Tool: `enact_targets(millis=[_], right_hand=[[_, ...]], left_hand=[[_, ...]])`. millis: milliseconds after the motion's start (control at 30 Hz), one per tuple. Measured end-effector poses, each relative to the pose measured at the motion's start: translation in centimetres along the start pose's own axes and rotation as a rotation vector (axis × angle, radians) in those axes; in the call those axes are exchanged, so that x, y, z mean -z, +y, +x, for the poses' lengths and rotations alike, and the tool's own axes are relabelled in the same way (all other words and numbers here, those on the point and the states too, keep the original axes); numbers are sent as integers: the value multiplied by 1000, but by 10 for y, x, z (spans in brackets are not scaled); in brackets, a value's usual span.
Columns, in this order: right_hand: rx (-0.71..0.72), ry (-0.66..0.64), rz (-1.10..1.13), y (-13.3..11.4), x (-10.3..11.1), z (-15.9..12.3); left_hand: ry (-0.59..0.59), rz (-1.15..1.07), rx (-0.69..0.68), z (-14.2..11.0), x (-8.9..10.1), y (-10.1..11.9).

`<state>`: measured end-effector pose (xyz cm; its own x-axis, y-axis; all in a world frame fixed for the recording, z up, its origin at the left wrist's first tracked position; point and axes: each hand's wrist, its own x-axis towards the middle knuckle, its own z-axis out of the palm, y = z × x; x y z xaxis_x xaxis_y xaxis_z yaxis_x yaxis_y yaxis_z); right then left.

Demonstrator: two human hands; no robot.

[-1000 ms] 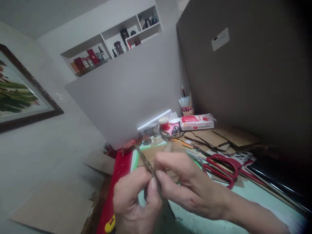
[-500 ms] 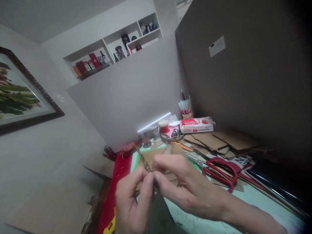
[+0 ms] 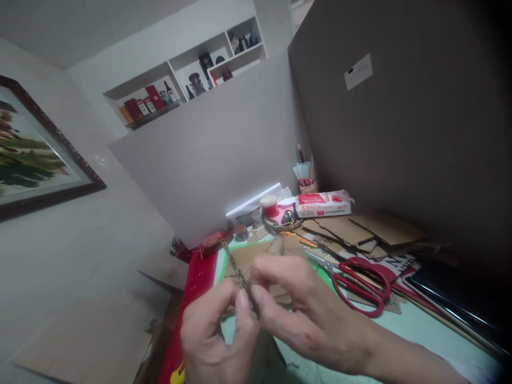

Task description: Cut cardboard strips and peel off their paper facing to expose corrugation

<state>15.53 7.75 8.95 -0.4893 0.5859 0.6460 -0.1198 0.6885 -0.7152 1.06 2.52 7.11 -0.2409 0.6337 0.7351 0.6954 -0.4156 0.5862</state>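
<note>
Both of my hands pinch a thin strip of corrugated cardboard (image 3: 234,262) low in the middle of the view, held edge-on above the desk. My left hand (image 3: 214,333) grips its lower end between thumb and forefinger. My right hand (image 3: 304,312) comes in from the right and pinches the same strip just beside the left fingers. The strip's free end points up and away to the left.
Red scissors (image 3: 362,288) lie on the green cutting mat (image 3: 404,325) to the right, among cardboard offcuts (image 3: 352,226). A red ruler (image 3: 192,290) runs along the mat's left edge. A red-lidded jar (image 3: 270,205), tissue pack (image 3: 324,204) and pen cup (image 3: 306,178) stand behind, before a tall cardboard sheet (image 3: 400,122).
My hands have dropped slightly and shifted a little left, still pinching the strip; the view has wobbled a bit.
</note>
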Motion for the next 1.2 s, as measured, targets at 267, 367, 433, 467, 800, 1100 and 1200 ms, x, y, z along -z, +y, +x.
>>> enact_targets(millis=[267, 367, 433, 467, 800, 1100, 1200], right_hand=[[-23, -55, 33, 0, 7, 5], [-47, -128, 45, -2, 12, 6], [-13, -147, 57, -3, 15, 6], [11, -153, 63, -2, 16, 6], [49, -35, -39, 0, 7, 4], [77, 41, -17, 3, 2, 3], [42, 37, -7, 2, 3, 4]], left_hand=[[-42, -54, 96, -1, 1, 1], [-106, -138, 123, 0, 3, 3], [-159, -213, 143, 2, 3, 4], [-175, -243, 156, 2, 3, 4], [-95, -274, 108, 0, -3, -4], [-49, -277, 96, -1, -7, 0], [-44, -289, 107, -1, -7, -1]])
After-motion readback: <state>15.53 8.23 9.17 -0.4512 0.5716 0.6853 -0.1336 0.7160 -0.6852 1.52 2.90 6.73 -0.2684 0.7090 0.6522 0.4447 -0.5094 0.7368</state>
